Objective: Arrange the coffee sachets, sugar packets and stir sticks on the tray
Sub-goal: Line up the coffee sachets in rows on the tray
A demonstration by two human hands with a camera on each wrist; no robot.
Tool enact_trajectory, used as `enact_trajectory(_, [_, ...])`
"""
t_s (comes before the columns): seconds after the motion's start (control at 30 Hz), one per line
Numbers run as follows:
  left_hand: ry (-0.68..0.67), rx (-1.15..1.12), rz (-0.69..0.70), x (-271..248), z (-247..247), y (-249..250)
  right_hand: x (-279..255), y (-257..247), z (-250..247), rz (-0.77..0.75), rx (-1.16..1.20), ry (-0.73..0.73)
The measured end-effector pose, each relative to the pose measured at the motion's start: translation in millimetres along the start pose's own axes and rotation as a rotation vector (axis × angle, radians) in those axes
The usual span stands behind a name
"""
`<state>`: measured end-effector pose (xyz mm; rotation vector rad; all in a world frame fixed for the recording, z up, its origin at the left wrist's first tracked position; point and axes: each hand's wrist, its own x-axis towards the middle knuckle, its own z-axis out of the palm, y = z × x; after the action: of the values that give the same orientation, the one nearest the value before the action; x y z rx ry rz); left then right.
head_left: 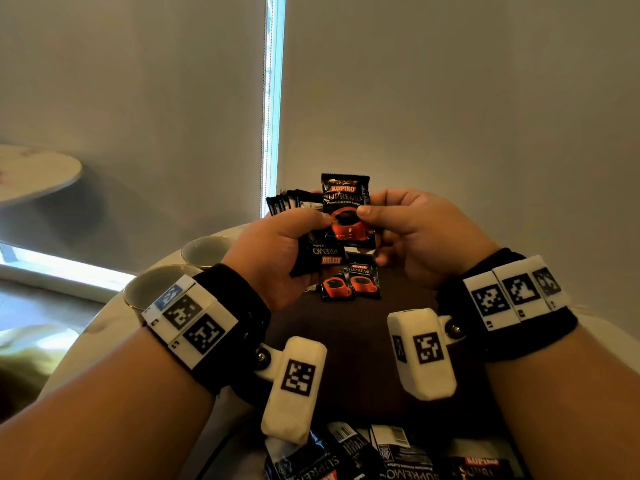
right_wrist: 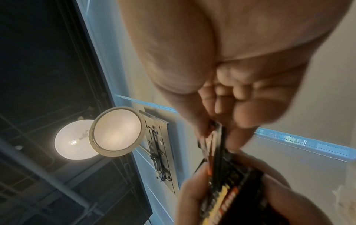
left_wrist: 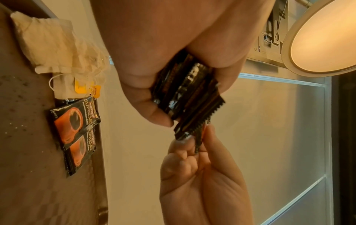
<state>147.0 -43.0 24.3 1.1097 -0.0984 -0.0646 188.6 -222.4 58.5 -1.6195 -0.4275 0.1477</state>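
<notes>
My left hand (head_left: pixel 277 247) grips a fanned bunch of black coffee sachets (head_left: pixel 298 202) above the dark brown tray (head_left: pixel 346 341). My right hand (head_left: pixel 408 233) pinches one upright black-and-red coffee sachet (head_left: pixel 346 206) at the front of that bunch, thumb on its face. Two more coffee sachets (head_left: pixel 351 282) lie side by side flat on the tray's far part. In the left wrist view the bunch (left_wrist: pixel 188 94) sits between my left thumb and fingers, and the two laid sachets (left_wrist: pixel 75 134) lie beside a pile of tea bags (left_wrist: pixel 55 50). No sugar packets or stir sticks show.
Several loose coffee sachets (head_left: pixel 388 455) lie at the tray's near edge. Two empty cups (head_left: pixel 207 251) (head_left: pixel 156 289) stand left of the tray on the round white table (head_left: pixel 104 341). A wall with blinds (head_left: pixel 450 116) rises just behind.
</notes>
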Motion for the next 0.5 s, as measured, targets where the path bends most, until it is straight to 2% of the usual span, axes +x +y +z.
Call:
enact_trajectory(0.07, [0.01, 0.009, 0.004, 0.1, -1.7, 0.0, -2.5, -2.2, -4.1, 0.028, -0.045, -0.08])
enact_trajectory(0.13, [0.038, 0.001, 0.0, 1.0, -2.0, -0.7, -2.4, -1.2, -8.3, 0.029, -0.048, -0.1])
enact_trajectory(0.27, [0.09, -0.048, -0.007, 2.9, -2.0, 0.9, 14.1, 20.9, -25.2, 0.069, 0.011, 0.097])
enact_trajectory(0.4, [0.106, -0.076, -0.011, 3.9, -2.8, 2.1, 29.7, 65.0, -45.2, 0.262, 0.154, 0.192])
enact_trajectory(0.5, [0.109, -0.086, -0.008, 4.1, -3.8, 2.2, 34.8, 94.8, -55.0, 0.391, 0.119, 0.28])
